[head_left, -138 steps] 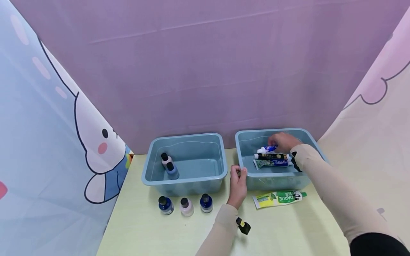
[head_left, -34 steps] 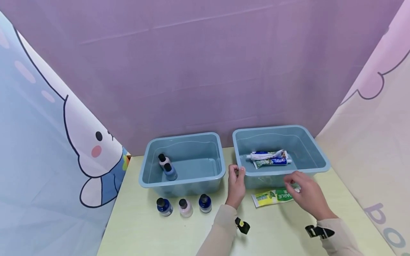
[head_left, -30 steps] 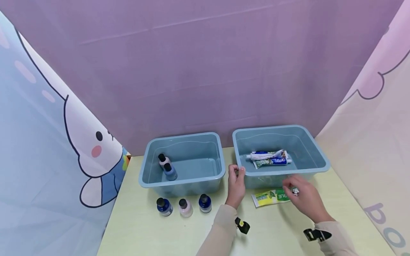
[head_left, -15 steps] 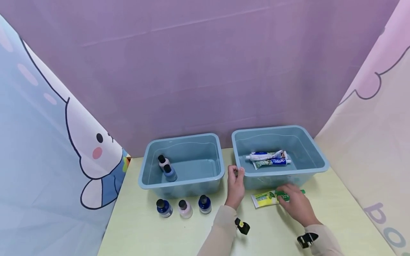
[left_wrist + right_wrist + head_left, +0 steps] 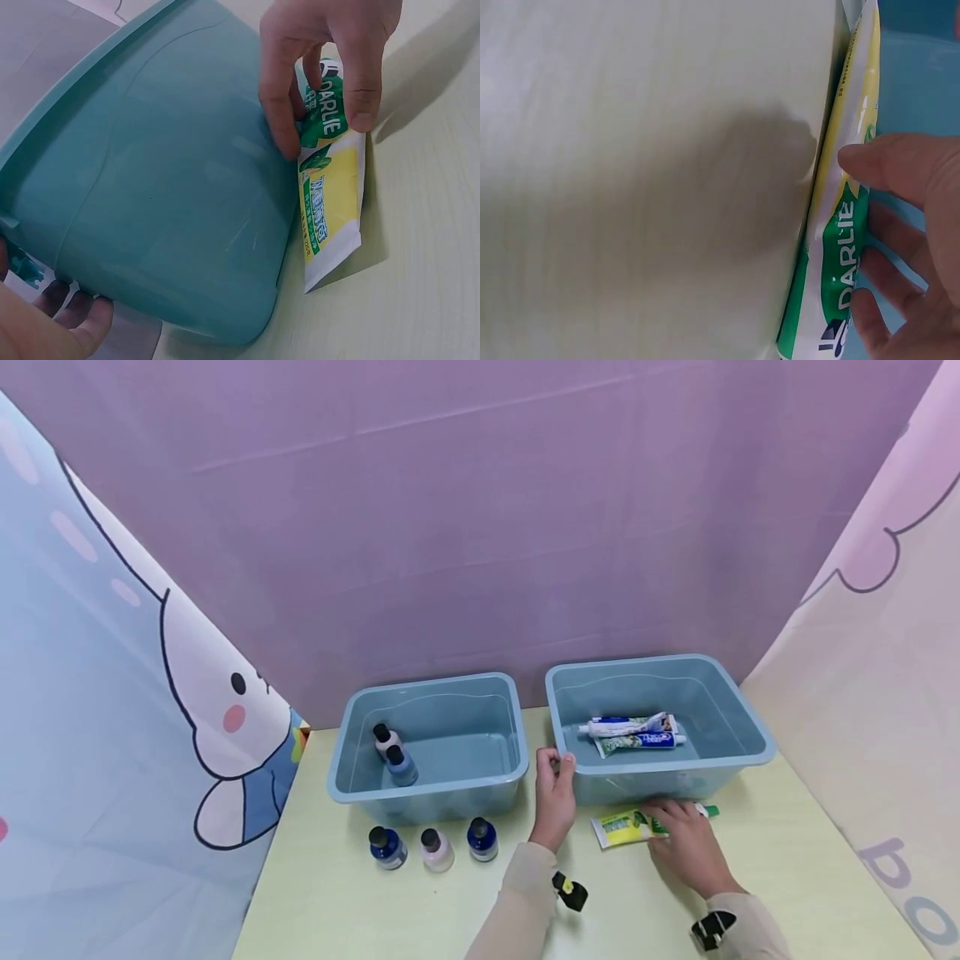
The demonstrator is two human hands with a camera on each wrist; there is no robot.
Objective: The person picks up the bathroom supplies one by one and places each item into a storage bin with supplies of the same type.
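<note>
A green and yellow Darlie toothpaste tube (image 5: pixel 621 828) lies on the table in front of the right blue bin (image 5: pixel 637 783). My right hand (image 5: pixel 690 852) reaches over it from above. In the right wrist view, the thumb is on one side of the tube (image 5: pixel 841 251) and the fingers are on the other, pinching it. My left hand (image 5: pixel 553 802) holds the front left corner of that bin by its rim, thumb outermost. Inside the bin, several toothpaste tubes (image 5: pixel 637 741) lie piled together, a white one on top.
To the left stands a second blue bin (image 5: pixel 442 793) with two small black-capped bottles (image 5: pixel 402 768) in it. Before it, a dark blue bottle (image 5: pixel 388 852), a pale pink bottle (image 5: pixel 438 854) and another dark blue bottle (image 5: pixel 482 842) stand in a row. A purple cloth (image 5: pixel 480 527) hangs behind.
My right hand was inside the right bin, then came out and down onto the Darlie tube, which it now pinches. A white tube now lies atop those inside. The left hand keeps its place.
</note>
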